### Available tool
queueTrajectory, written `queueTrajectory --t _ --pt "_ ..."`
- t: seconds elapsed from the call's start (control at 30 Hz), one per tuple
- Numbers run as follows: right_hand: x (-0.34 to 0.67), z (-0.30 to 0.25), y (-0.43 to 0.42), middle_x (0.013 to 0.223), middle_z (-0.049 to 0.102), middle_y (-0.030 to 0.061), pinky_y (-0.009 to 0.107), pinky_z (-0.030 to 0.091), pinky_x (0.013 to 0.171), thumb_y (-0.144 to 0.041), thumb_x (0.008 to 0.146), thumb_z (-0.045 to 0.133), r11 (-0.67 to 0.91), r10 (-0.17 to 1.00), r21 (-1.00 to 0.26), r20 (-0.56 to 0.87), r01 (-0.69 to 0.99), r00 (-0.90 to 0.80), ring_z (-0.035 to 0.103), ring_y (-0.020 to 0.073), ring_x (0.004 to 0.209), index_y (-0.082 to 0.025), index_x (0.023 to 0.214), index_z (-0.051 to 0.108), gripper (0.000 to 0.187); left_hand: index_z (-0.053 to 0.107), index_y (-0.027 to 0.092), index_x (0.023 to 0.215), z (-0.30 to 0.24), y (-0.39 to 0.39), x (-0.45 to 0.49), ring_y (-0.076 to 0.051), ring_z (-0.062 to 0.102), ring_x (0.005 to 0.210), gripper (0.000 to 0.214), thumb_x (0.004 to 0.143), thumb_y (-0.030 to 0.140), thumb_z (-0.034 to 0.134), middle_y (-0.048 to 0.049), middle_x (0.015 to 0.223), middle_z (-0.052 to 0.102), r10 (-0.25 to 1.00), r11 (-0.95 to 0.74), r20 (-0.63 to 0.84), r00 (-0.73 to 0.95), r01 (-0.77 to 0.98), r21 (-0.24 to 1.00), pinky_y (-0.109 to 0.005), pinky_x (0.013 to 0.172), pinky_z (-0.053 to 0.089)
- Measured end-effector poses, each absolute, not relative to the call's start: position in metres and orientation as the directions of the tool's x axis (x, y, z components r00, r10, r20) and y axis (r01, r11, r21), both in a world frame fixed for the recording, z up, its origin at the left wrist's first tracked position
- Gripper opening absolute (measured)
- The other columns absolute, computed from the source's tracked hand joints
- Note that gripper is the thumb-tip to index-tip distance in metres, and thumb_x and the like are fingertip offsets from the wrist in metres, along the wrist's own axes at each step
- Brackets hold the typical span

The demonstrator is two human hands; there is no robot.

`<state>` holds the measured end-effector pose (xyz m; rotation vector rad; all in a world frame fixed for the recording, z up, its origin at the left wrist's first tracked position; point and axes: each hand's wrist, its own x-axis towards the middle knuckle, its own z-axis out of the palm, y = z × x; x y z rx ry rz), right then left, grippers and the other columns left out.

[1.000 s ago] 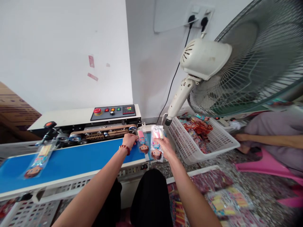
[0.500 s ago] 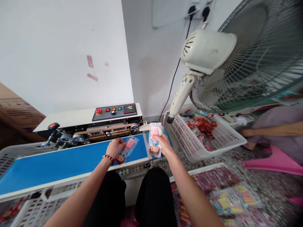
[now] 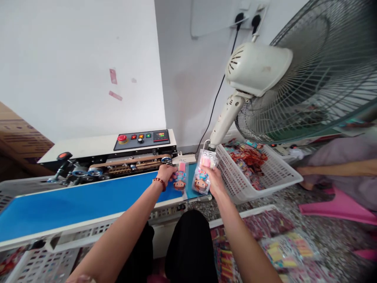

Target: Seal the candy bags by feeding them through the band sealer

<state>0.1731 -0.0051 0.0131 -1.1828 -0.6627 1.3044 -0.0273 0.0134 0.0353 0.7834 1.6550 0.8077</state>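
Observation:
My left hand, with a beaded bracelet at the wrist, pinches the left edge of a clear candy packet. The packet stands nearly straight, its cartoon face toward the bottom, over the right end of the blue conveyor belt. In my right hand is a small stack of similar candy packets, slightly tilted, above the light-blue end plate. Pink sticks show through the upper part of both. Just behind the left hand is the sealing machine's roller intake.
A white fan leans in from the right. Beneath it stands a white basket of red packets. Bagged candy lies low at the right. Another person's arm and a pink stool are at the far right.
My left hand has carried its packet rightward along the belt and turned it from slanted to nearly straight. My right hand has shifted slightly right with its stack.

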Motion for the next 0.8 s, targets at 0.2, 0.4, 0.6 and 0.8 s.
queueTrajectory --t 0.2,0.4,0.6,0.8 --pt "0.170 0.008 -0.012 0.063 0.068 -0.0009 0.030 0.048 0.056 -0.038 0.059 0.082 -0.218 0.951 -0.922 -0.273 -0.319 0.142 0.061 0.0179 0.054 -0.019 0.081 0.071 0.031 0.062 0.012 0.077 0.021 0.008 -0.050 -0.012 0.054 0.047 0.011 0.082 0.021 0.065 -0.0027 0.056 0.059 0.792 0.549 -0.483 -0.373 0.088 0.832 -0.022 0.046 0.037" --pt "0.143 0.002 -0.003 0.068 0.070 -0.0014 0.027 0.047 0.058 -0.036 0.054 0.083 -0.207 0.971 -0.930 -0.234 -0.304 0.056 0.060 0.0160 0.058 -0.018 0.085 0.070 0.039 0.067 0.013 0.100 0.023 -0.027 -0.100 -0.021 0.064 0.061 0.025 0.085 0.033 0.066 -0.0111 0.082 0.070 0.828 0.488 -0.241 -0.507 0.438 0.755 -0.029 0.056 0.047" --pt "0.134 0.004 0.001 0.082 0.075 0.0016 0.030 0.050 0.068 -0.037 0.056 0.086 -0.184 0.983 -0.966 -0.185 -0.181 -0.008 0.065 0.0191 0.071 -0.019 0.092 0.072 0.043 0.070 0.018 0.096 0.027 -0.041 -0.060 -0.021 0.066 0.075 0.023 0.090 0.039 0.060 -0.0096 0.097 0.070 0.955 0.143 0.053 -0.291 0.613 0.777 -0.030 0.068 0.050" --pt "0.137 0.002 0.002 0.093 0.078 0.0040 0.033 0.053 0.077 -0.045 0.059 0.087 -0.163 0.986 -0.979 -0.157 -0.123 -0.057 0.070 0.0233 0.083 -0.020 0.098 0.074 0.049 0.071 0.015 0.077 0.022 -0.001 -0.010 -0.012 0.054 0.052 0.018 0.082 0.032 0.067 -0.0007 0.065 0.062 0.957 0.257 -0.213 -0.199 0.234 0.938 -0.022 0.054 0.041"
